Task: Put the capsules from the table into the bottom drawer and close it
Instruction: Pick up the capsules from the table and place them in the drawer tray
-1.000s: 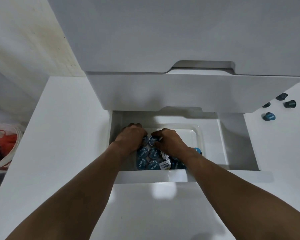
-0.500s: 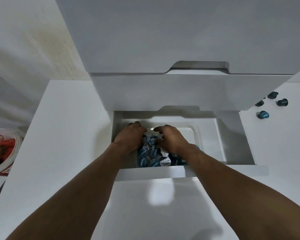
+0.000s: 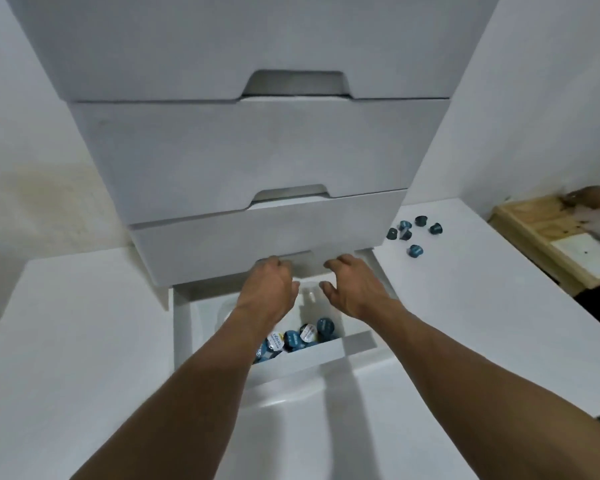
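Note:
The white bottom drawer (image 3: pixel 329 355) stands pulled out under the drawer unit. Inside it a clear plastic tub (image 3: pixel 222 313) holds a heap of blue capsules (image 3: pixel 298 337), some with white-and-yellow lids. My left hand (image 3: pixel 269 289) and my right hand (image 3: pixel 355 289) hover side by side above the back of the tub, fingers loosely spread, holding nothing. Their fingertips are near the lower edge of the drawer front above. Several more blue capsules (image 3: pixel 412 233) lie loose on the white table to the right of the unit.
The white drawer unit (image 3: pixel 257 150) with its closed upper drawers rises right behind my hands. At the far right a wooden tray (image 3: pixel 547 237) sits on the table edge, with another person's hand (image 3: pixel 592 199) over it. White table (image 3: pixel 66 341) spreads to both sides.
Both hands have lifted up off the capsule heap in the tub and now hover empty above it. The view has tilted upward, showing more of the unit and the right side.

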